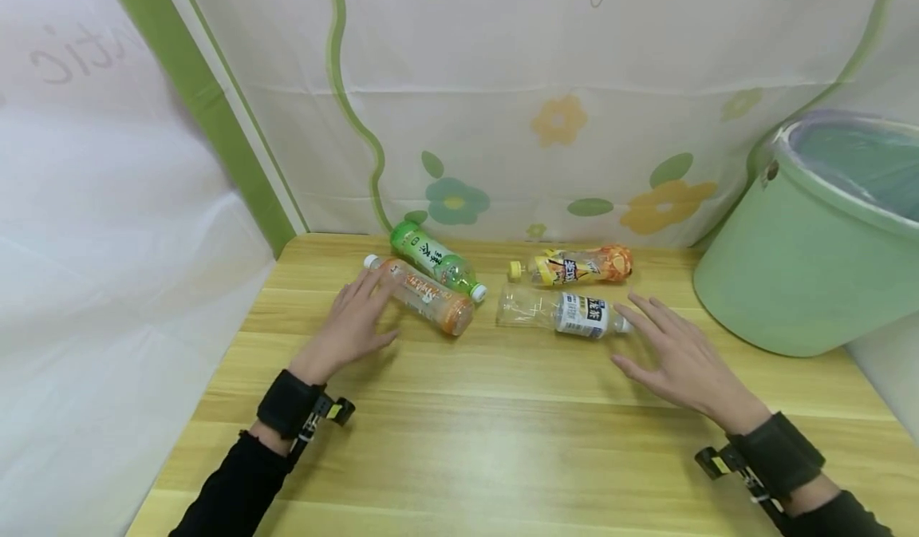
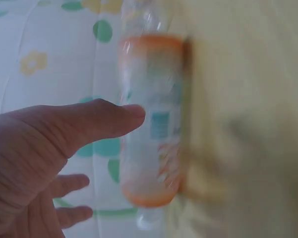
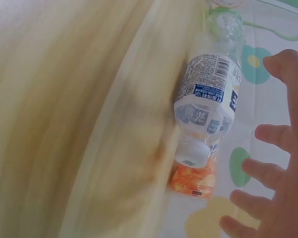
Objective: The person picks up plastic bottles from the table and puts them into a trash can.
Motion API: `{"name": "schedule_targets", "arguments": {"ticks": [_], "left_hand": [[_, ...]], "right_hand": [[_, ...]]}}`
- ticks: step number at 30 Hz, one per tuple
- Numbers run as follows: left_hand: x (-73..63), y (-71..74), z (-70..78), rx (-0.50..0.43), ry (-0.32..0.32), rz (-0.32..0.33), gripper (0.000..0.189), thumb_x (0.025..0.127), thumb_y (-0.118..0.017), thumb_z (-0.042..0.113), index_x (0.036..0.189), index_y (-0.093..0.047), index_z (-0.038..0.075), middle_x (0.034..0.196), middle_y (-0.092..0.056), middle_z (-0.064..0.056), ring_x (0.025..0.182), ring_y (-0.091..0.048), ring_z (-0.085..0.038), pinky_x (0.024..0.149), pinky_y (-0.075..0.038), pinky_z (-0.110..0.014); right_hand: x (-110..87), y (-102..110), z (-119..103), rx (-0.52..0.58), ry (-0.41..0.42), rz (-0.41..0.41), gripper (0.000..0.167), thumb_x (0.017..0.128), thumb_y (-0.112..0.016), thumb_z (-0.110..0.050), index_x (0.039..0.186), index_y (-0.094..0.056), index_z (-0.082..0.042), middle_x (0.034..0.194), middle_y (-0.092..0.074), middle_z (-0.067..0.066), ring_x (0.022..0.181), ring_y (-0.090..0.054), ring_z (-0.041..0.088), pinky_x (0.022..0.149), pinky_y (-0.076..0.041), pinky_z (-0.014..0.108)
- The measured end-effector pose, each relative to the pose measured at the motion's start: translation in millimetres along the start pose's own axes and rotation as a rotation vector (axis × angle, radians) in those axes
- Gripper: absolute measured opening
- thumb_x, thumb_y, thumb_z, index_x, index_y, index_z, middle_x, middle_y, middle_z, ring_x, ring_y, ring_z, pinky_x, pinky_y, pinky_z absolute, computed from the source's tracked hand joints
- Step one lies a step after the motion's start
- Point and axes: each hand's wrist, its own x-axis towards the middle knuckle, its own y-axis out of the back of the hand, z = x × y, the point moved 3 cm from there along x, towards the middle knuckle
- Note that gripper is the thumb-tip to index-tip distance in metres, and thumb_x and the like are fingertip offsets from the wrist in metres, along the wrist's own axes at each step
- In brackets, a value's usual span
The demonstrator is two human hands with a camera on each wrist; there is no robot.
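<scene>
Four plastic bottles would be a count, so here are several plastic bottles lying on the wooden table. My left hand (image 1: pixel 353 320), fingers spread, reaches the capped end of a clear bottle with an orange label (image 1: pixel 424 291); whether it touches is unclear. Behind that bottle lies a green-labelled bottle (image 1: pixel 434 256) with a white cap. My right hand (image 1: pixel 678 355) is spread beside the white cap of a clear bottle with a white label (image 1: pixel 583 315), nothing in its grasp. Just behind lies a yellow-capped bottle with an orange and yellow label (image 1: pixel 574 266). In the left wrist view the thumb overlaps the orange-labelled bottle (image 2: pixel 151 163).
A light green bin (image 1: pixel 797 274) with a plastic liner stands at the table's right side. A flower-patterned white curtain (image 1: pixel 502 154) hangs along the back edge, and white fabric (image 1: pixel 108 298) borders the left. Wood tabletop (image 1: pixel 474 449) extends in front of the bottles.
</scene>
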Motion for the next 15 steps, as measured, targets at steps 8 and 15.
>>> {"name": "schedule_targets", "arguments": {"ticks": [8, 15], "left_hand": [[36.6, 8.7, -26.6, -0.014, -0.12, -0.025, 0.088, 0.075, -0.09, 0.005, 0.152, -0.047, 0.008, 0.16, -0.029, -0.024, 0.145, -0.023, -0.048, 0.114, -0.017, -0.068], [52.8, -9.7, -38.2, -0.003, -0.198, -0.026, 0.087, 0.073, -0.091, 0.002, 0.15, -0.049, 0.005, 0.157, -0.034, -0.025, 0.144, -0.027, -0.045, 0.116, -0.017, -0.061]], "right_hand": [[-2.5, -1.1, -3.0, 0.014, 0.013, 0.009, 0.079, 0.087, -0.078, -0.043, 0.151, -0.048, -0.008, 0.157, -0.036, 0.021, 0.135, -0.038, 0.054, 0.097, -0.035, 0.075], [-3.0, -1.2, -5.1, 0.015, 0.015, 0.013, 0.078, 0.086, -0.079, -0.041, 0.15, -0.048, -0.008, 0.156, -0.037, 0.022, 0.134, -0.038, 0.054, 0.097, -0.035, 0.075]]}}
